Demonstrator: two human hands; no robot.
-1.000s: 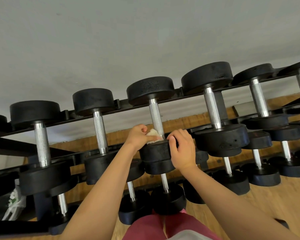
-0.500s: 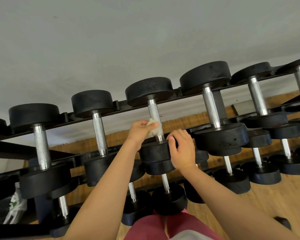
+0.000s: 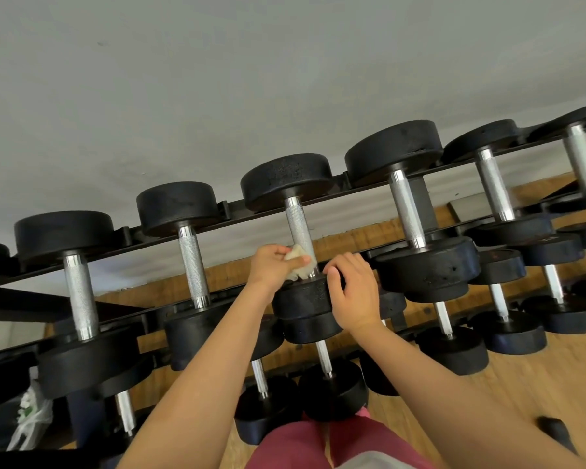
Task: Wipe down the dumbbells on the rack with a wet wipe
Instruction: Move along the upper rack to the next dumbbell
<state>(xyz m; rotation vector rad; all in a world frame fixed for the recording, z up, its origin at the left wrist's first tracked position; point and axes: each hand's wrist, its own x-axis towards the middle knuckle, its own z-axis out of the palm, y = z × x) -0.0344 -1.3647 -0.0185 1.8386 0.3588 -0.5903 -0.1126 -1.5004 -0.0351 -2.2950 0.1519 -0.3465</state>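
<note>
I am pinching the crumpled wet wipe (image 3: 297, 262) in my left hand (image 3: 271, 265), fingers curled round it, pressing it against the lower end of the knurled handle (image 3: 297, 228) of the middle dumbbell (image 3: 286, 179) on the top rack rail (image 3: 339, 186). Just right of the wipe, my right hand (image 3: 352, 292) is gripping the dumbbell's near head (image 3: 301, 299), fingers curled over its edge.

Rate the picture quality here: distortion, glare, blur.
Head view: camera tilt sets the rack rail diagonal; light is soft and even, with mild glare on the chrome dumbbell handle; centre is sharp, knurling readable beside the wipe in the left hand; the floor at lower right smears.
</note>
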